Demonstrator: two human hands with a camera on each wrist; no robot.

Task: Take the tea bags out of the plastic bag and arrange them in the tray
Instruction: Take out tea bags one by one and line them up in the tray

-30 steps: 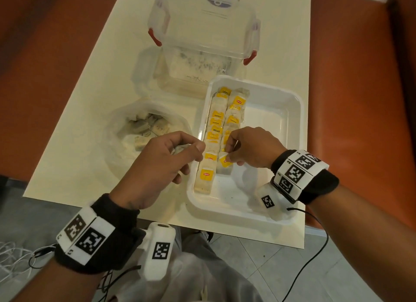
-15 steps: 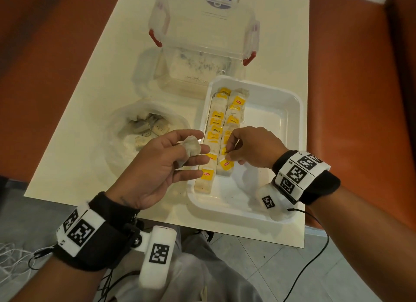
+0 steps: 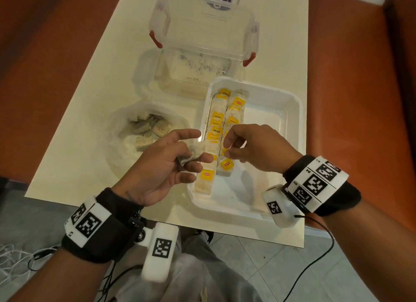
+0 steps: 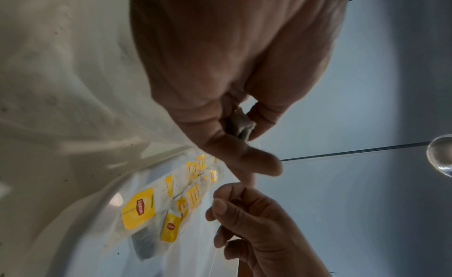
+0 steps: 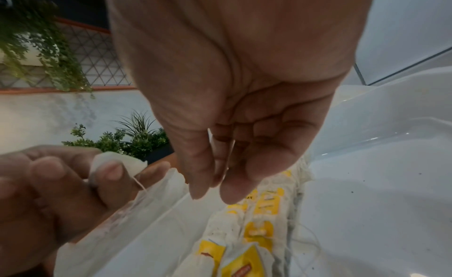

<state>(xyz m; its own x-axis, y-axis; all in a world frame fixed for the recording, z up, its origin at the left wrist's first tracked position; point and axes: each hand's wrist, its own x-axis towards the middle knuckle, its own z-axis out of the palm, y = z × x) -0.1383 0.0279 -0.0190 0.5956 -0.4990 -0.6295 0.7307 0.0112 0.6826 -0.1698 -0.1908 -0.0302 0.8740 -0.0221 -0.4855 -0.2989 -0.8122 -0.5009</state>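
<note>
While the plastic bag [image 3: 146, 130] sits at left, the left hand [image 3: 166, 166] hovers palm-up beside the tray [image 3: 270, 112], pinching a tea bag [image 3: 195, 153]. Farther right, the right hand [image 3: 254, 148] pinches its string above the arranged rows, having risen off them since before.

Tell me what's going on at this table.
A person is moving tea bags from a clear plastic bag into a white plastic tray. The left hand holds a crumpled white tea bag beside the tray's left edge. The right hand hovers over the tray, its fingers pinching a thin white string. Two rows of yellow-tagged tea bags already lie in the tray; more remain in the bag.
</note>
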